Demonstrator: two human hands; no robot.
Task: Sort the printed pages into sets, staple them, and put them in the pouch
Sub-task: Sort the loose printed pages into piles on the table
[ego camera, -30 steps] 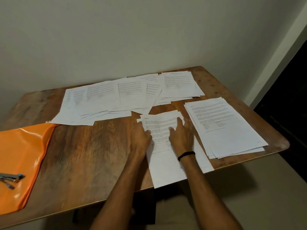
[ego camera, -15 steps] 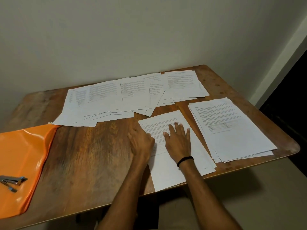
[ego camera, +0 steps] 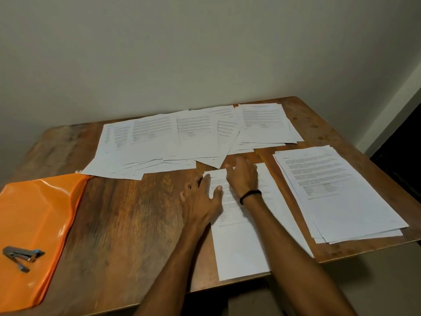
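Both flat, L hand (ego camera: pixel 203 199) fingers spread on sheet (ego camera: pixel 241 242), R hand (ego camera: pixel 243 176) fingers splayed, maybe hovering.

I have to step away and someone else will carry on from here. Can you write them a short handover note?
Left hand: flat, open, on the left edge of the near set of pages.
Right hand: open, on that set's top, holding nothing.
Fanned pages lie along the far edge; another stack sits at right.
Stapler rests on the orange pouch, at left.
Done: pages grouped in piles. Whether any are stapled cannot be told.
Left: finish sorting, staple, fill the pouch.
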